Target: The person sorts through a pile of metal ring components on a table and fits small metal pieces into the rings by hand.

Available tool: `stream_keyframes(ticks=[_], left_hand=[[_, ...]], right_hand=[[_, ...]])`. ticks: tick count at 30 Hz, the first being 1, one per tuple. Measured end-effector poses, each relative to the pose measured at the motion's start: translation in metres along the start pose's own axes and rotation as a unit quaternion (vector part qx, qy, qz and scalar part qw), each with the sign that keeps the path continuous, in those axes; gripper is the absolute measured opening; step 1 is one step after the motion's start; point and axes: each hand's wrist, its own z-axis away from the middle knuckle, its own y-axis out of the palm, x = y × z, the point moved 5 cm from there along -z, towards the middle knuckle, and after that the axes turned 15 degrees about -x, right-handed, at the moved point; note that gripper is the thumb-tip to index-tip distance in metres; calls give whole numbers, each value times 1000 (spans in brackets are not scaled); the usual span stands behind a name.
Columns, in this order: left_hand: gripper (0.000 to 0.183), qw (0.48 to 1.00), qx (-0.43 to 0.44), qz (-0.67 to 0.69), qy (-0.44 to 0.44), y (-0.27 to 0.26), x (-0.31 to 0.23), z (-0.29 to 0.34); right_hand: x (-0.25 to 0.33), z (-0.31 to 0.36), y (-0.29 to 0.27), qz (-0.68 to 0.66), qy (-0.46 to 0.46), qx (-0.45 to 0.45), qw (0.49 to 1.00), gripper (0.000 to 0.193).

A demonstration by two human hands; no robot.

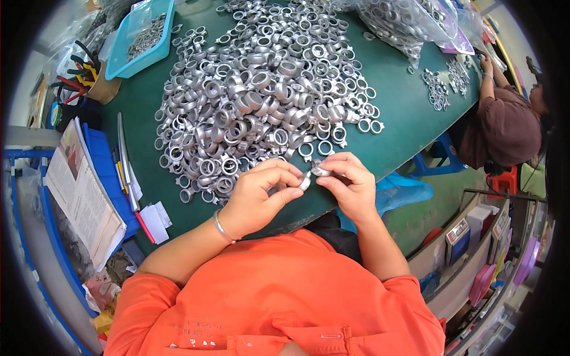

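Observation:
Between thumb and fingers, my left hand [261, 193] pinches a silver metal ring [304, 181]. A second metal ring [320, 171] is gripped in my right hand [351, 185], close beside the first. Whether the two rings touch, I cannot tell. Both hands are held over the near edge of a green table [398, 133]. Just beyond them spreads a large heap of grey metal rings [255, 101], many with a small lug on the rim. A few loose rings lie flat at the heap's near right side.
A turquoise bin [122, 65] and a holder of pliers [104, 86] stand at the far left. Nearer lie a blue tray [104, 172], newspaper [83, 190] and a red-handled tool [144, 227]. Bagged rings [398, 29] sit at the back right. A person in brown [504, 124] works at the right.

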Motion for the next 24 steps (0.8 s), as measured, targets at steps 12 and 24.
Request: stream_keyframes(ticks=[12,24], left_hand=[[24,864,-5,413,-289,-4,20,16],[16,893,-59,344,-285,-7,15,17]], right_hand=[[18,6,10,-145,78,75,983,22],[4,18,13,-285,243,114,920,30]])
